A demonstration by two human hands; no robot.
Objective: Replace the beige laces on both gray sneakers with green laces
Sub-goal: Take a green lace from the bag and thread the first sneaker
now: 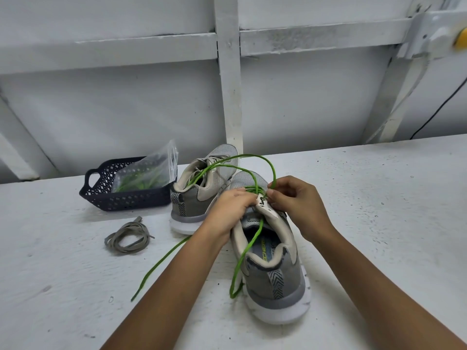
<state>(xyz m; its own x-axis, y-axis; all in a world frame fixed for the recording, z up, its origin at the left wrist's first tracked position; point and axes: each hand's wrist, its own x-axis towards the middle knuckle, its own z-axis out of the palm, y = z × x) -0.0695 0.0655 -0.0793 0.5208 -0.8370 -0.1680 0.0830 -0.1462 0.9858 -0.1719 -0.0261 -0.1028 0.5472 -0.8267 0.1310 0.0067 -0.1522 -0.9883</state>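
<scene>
Green lace (pixel 249 245) is threaded through the front eyelets of the near sneaker (pixel 274 281), which stands on the white desk (pixel 379 198) with its heel toward the person and its toe pointing at the wall. The left hand (pixel 230 205) has its grip curled over the left side of the shoe's upper, fingers wrapped around the eyelet edge and holding it steady. The right hand (pixel 295 200) sits just opposite, its grip narrow, thumb and fingertips pinching the lace right at the eyelets. From that pinch the lace rises in long loops that arch over toward the far sneaker (pixel 202 183). One strand drops across the near shoe's open mouth and hangs down beside its heel, while another trails over the desk to the left, passing beneath the left forearm. The far sneaker stands just beside and behind the near one, heel also facing the person, and is laced in beige. Further left on the desk lies a loose coil of beige lace (pixel 129 236), well apart from both shoes. Behind it, touching the far sneaker's heel side, is a dark perforated basket (pixel 126 198) holding a clear plastic bag (pixel 149 173) with more green strands inside.
</scene>
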